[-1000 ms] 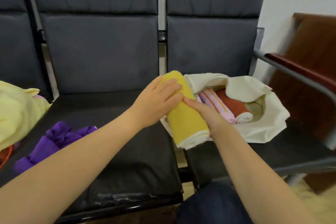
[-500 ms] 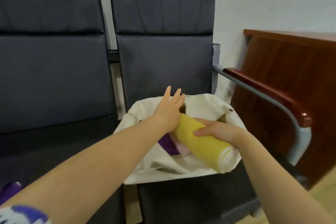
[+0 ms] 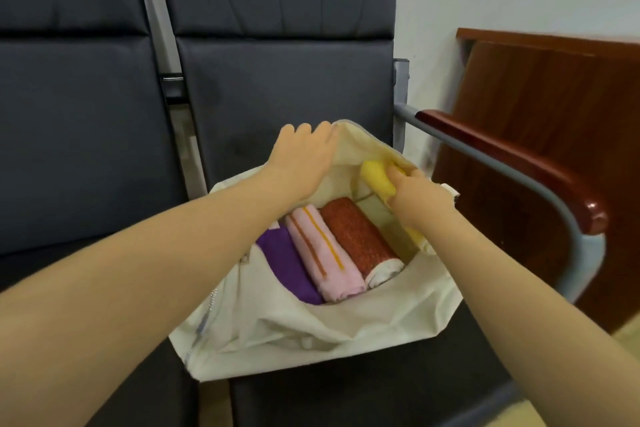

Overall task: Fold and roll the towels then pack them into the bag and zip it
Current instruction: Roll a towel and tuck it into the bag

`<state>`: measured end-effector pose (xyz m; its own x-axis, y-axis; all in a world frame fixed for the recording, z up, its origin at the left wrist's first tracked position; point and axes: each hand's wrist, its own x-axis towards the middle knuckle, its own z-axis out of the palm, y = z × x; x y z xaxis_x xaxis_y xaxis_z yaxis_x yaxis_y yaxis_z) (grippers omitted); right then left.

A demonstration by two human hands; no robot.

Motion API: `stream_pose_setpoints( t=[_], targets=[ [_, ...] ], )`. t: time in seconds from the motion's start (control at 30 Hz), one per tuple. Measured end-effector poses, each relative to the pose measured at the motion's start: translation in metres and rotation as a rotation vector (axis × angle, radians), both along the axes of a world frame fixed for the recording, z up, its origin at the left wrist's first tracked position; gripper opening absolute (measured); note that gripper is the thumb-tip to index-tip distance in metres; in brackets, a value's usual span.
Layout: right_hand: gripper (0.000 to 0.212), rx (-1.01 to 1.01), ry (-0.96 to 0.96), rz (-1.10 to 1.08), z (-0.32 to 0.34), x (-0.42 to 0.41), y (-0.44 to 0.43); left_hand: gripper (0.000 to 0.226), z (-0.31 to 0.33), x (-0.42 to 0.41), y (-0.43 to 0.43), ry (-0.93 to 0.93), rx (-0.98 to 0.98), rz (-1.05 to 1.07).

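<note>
Yellow towel roll (image 3: 378, 179) is now inside the bag (image 3: 311, 340), mid-right of frame, at the right end of the row and angled up against the bag's right wall. A second ago it was outside, over the gap between seats, with both hands on it; half a second ago it was at the mouth.

Right hand (image 3: 420, 199) is wrapped around the roll, pushing it in. Left hand (image 3: 301, 156) has come off the roll and holds the bag's upper flap back, centre frame. Can't tell whether its fingers hook the rim or just press.

Already in, side by side: purple towel (image 3: 287, 263), pink striped towel (image 3: 322, 253), red towel (image 3: 360, 236).

Read: fourth roll nearly packed, not seated flat yet. Needs pressing down beside the red one. Bag mouth wide open, zip not started.

Bag sits on a dark chair seat (image 3: 346, 399); armrest (image 3: 512, 163) and wooden desk (image 3: 554, 97) are at right.
</note>
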<state>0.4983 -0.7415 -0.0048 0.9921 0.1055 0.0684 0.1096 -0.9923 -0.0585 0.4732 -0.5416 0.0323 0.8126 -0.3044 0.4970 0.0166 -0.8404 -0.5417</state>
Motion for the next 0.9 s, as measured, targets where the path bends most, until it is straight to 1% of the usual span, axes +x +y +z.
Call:
stream_pose_setpoints(
  t=[0.07,0.1,0.13,0.2,0.27,0.33,0.43,0.47,0.57,0.67,0.7,0.73,0.8,0.83,0.9],
  targets=[
    [0.052,-0.03,0.088,-0.02,-0.004,0.007,0.003,0.068,-0.003,-0.004,-0.004,0.016,0.007,-0.033],
    [0.052,-0.004,0.141,0.004,-0.006,0.009,0.005,0.069,-0.001,-0.008,-0.006,0.01,0.002,-0.043],
    [0.059,0.063,0.17,0.006,-0.01,0.013,0.006,0.07,-0.001,-0.011,-0.007,-0.002,-0.006,-0.052],
    [0.072,0.187,0.194,-0.071,-0.02,0.021,0.005,0.072,-0.003,-0.014,-0.007,-0.003,-0.024,-0.07],
    [0.072,0.16,0.235,-0.135,-0.032,0.026,0.002,0.072,-0.004,-0.016,-0.006,0.019,-0.02,-0.06],
    [0.066,0.13,0.267,-0.157,-0.038,0.027,-0.003,0.07,-0.002,-0.019,-0.008,0.04,0.01,-0.051],
    [0.051,0.205,0.213,-0.146,-0.037,0.027,-0.007,0.074,-0.009,-0.019,-0.013,0.127,-0.037,-0.065],
    [0.05,0.193,0.21,-0.131,-0.038,0.029,-0.007,0.074,-0.009,-0.018,-0.014,0.122,-0.049,-0.075],
    [0.057,0.118,0.19,-0.096,-0.04,0.03,-0.012,0.07,-0.011,-0.018,-0.014,0.14,-0.06,-0.071],
    [0.055,0.311,0.215,-0.073,-0.05,0.029,-0.021,0.066,-0.011,-0.02,-0.013,0.17,-0.07,-0.077],
    [0.052,0.33,0.234,-0.076,-0.054,0.026,-0.021,0.065,-0.011,-0.021,-0.014,0.18,-0.075,-0.083],
    [0.048,0.299,0.263,-0.091,-0.057,0.025,-0.019,0.064,-0.012,-0.022,-0.014,0.191,-0.082,-0.092],
    [0.041,0.169,0.297,-0.124,-0.06,0.023,-0.012,0.061,-0.013,-0.024,-0.015,0.208,-0.096,-0.109],
    [0.038,0.135,0.257,-0.145,-0.057,0.02,-0.007,0.06,-0.014,-0.025,-0.015,0.217,-0.098,-0.118],
    [0.037,0.133,0.202,-0.141,-0.052,0.015,0.001,0.059,-0.014,-0.028,-0.013,0.228,-0.089,-0.127]
  ],
)
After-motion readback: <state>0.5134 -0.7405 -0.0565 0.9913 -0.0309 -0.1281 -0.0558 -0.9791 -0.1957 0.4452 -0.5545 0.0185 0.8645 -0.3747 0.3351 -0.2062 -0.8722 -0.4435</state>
